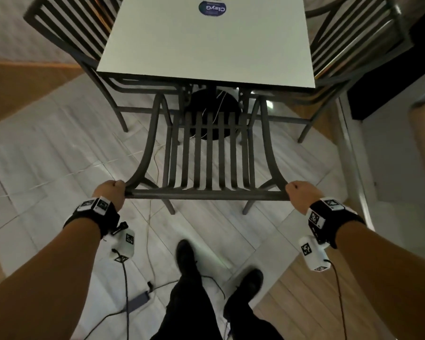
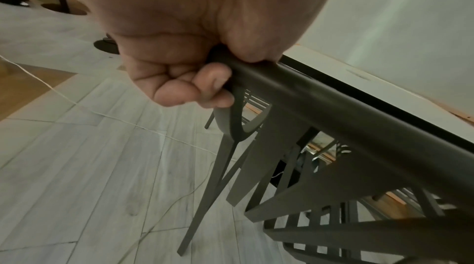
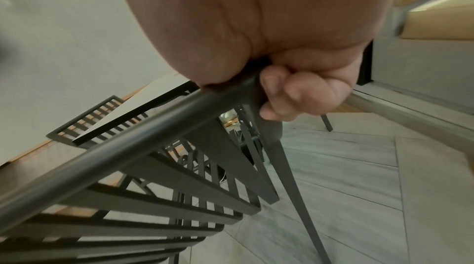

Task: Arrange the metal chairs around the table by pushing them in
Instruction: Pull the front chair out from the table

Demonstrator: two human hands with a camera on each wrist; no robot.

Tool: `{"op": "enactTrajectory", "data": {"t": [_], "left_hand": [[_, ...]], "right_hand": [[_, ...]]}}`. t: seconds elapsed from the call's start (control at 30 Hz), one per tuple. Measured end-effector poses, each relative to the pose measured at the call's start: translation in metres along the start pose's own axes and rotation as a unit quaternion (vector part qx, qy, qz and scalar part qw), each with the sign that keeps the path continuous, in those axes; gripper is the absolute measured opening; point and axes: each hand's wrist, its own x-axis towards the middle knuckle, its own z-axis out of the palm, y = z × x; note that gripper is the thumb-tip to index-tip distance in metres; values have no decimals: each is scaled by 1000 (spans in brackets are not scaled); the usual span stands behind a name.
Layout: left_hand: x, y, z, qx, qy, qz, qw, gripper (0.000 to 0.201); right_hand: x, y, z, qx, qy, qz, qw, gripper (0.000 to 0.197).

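A dark metal chair (image 1: 207, 153) with a slatted back stands in front of me, its seat partly under the white square table (image 1: 206, 45). My left hand (image 1: 113, 191) grips the left end of the chair's top rail (image 1: 206, 193); my right hand (image 1: 298, 192) grips the right end. In the left wrist view the fingers (image 2: 177, 88) curl round the rail (image 2: 333, 106). The right wrist view shows the right fingers (image 3: 295, 94) wrapped round the rail (image 3: 128, 153) the same way. Two more metal chairs sit tucked in at the table's left (image 1: 66, 28) and right (image 1: 353, 38) sides.
The table's round black base (image 1: 211, 116) stands under the top. Thin cables (image 1: 155, 217) trail over the pale tiled floor, with a small flat device (image 1: 138, 303) lying near my shoes (image 1: 245, 288). A dark cabinet (image 1: 390, 89) and a metal-framed partition (image 1: 351, 155) stand at the right.
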Motion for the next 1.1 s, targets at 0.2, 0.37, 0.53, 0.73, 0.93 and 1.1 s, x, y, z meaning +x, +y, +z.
{"op": "enactTrajectory", "data": {"t": [0.2, 0.37, 0.53, 0.73, 0.93, 1.1], "left_hand": [[-9, -10, -8, 24, -40, 46, 998, 33], [-9, -24, -16, 11, -99, 74, 992, 34], [-19, -34, -14, -8, -146, 83, 986, 32], [-14, -42, -18, -12, -171, 87, 981, 31], [-7, -54, -27, -2, -173, 96, 980, 28], [-7, -65, -33, -4, -177, 101, 979, 29]], "right_hand": [[-13, -10, -4, -152, -60, -13, 986, 28], [-27, -18, -5, -309, -115, -51, 943, 31], [-29, -21, -12, -364, -144, -51, 919, 30], [-34, -25, -6, -393, -152, -50, 906, 32], [-46, -33, 7, -408, -166, -69, 895, 32], [-58, -35, 19, -414, -179, -83, 889, 33]]}}
